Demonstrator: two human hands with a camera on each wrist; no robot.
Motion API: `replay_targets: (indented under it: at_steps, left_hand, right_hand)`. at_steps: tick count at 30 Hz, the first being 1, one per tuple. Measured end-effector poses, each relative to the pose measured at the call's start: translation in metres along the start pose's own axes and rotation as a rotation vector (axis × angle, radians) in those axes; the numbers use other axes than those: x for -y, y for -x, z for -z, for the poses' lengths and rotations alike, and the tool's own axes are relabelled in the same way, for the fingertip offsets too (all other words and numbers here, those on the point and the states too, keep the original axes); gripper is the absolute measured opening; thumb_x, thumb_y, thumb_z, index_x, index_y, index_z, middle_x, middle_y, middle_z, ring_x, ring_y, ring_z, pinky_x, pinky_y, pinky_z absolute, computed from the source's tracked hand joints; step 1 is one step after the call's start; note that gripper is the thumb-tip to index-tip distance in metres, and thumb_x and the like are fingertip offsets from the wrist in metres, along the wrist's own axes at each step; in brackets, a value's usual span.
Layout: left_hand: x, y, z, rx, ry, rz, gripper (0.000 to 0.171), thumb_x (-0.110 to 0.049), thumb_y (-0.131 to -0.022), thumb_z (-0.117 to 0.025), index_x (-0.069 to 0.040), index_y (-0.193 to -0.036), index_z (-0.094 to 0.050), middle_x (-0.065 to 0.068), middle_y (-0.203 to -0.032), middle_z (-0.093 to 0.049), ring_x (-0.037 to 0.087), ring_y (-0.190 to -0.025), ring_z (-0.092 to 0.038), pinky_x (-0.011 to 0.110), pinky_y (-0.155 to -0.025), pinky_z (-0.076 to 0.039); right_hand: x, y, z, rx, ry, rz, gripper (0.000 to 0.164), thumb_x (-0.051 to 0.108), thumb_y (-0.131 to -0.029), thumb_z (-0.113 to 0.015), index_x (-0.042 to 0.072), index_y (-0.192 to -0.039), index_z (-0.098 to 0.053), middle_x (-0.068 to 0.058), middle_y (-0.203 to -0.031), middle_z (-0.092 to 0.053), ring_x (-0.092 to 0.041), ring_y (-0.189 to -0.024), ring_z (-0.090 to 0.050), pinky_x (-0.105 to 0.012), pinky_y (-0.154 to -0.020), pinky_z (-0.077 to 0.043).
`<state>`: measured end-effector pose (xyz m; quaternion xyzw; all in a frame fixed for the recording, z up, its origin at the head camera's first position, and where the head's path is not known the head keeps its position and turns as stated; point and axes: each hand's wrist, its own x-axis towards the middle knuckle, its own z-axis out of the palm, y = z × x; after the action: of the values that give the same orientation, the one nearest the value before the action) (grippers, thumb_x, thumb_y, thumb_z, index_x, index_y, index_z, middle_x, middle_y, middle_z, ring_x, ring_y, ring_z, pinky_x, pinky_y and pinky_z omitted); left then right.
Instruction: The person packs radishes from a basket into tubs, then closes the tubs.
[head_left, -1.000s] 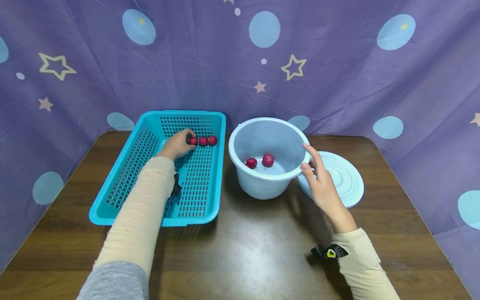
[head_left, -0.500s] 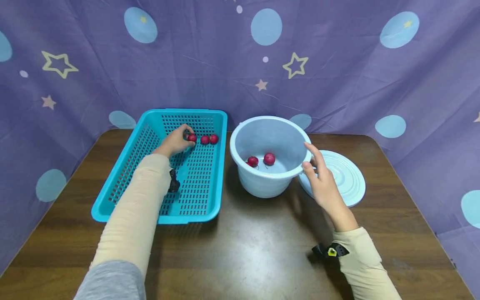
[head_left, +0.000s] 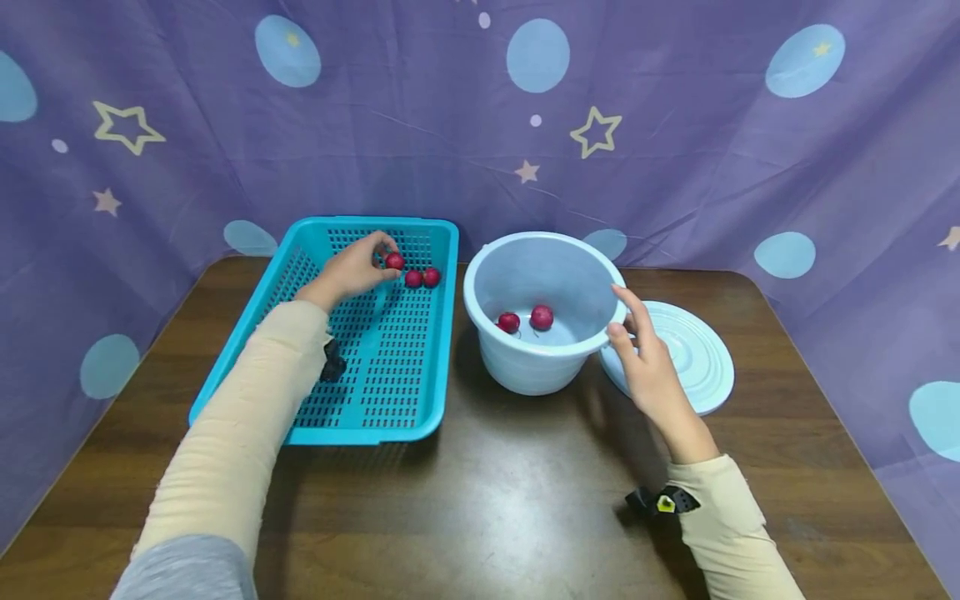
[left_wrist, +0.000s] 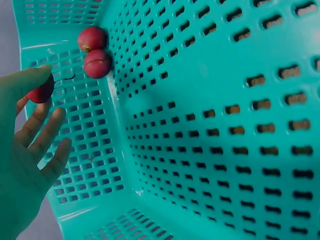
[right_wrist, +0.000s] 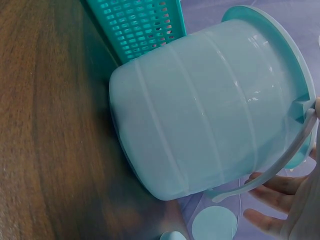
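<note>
My left hand pinches a small red radish between thumb and fingers, over the back of the turquoise slotted basket. In the left wrist view, a thin root trails from the held radish and the other fingers are spread. Two more radishes lie against each other in the basket. On the right, my right hand holds the rim of the light blue bucket, near its handle. Inside the bucket are a larger radish and a smaller one, with another partly hidden by the rim.
A pale blue round lid lies on the table behind my right hand. Bucket and basket stand side by side on the brown wooden table. A purple curtain with stars and dots hangs right behind the table.
My left hand has lifted its radish up and away from the two others in the basket, and the left forearm has swung left. The right hand stays at the bucket's rim.
</note>
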<state>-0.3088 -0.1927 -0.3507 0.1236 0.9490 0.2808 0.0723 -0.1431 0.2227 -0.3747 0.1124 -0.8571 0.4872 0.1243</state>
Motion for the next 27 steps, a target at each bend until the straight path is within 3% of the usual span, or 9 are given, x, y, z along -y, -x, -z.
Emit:
replay_targets:
  at_steps: [12,17,27]
  left_hand:
    - [-0.014,0.018,0.013,0.04,0.022,-0.087,0.041,-0.03,-0.096,-0.067,-0.013,-0.129,-0.052,0.009,-0.123,-0.055,0.029,-0.115,-0.05,0.051,-0.091,-0.044]
    - [-0.03,0.025,0.017,0.041,0.018,-0.132,0.037,-0.026,-0.094,-0.07,-0.013,-0.126,-0.057,0.009,-0.117,-0.057,0.027,-0.112,-0.051,0.049,-0.092,-0.044]
    - [-0.064,0.04,0.022,0.064,0.004,-0.208,0.04,-0.033,-0.09,-0.074,-0.018,-0.124,-0.06,0.002,-0.114,-0.059,0.021,-0.106,-0.052,0.044,-0.089,-0.047]
  right_hand:
    - [-0.001,0.0,-0.002,-0.006,-0.002,0.009,0.05,0.035,-0.107,-0.042,0.025,-0.155,-0.031,-0.028,-0.125,-0.059,-0.04,-0.113,-0.057,-0.056,-0.098,-0.041]
    - [-0.001,0.0,-0.003,-0.01,-0.007,0.012,0.05,0.035,-0.107,-0.041,0.025,-0.155,-0.03,-0.028,-0.126,-0.059,-0.04,-0.112,-0.058,-0.056,-0.098,-0.04]
    - [-0.001,0.0,-0.002,-0.019,0.008,0.014,0.05,0.035,-0.107,-0.041,0.026,-0.155,-0.03,-0.029,-0.129,-0.058,-0.042,-0.111,-0.059,-0.057,-0.097,-0.041]
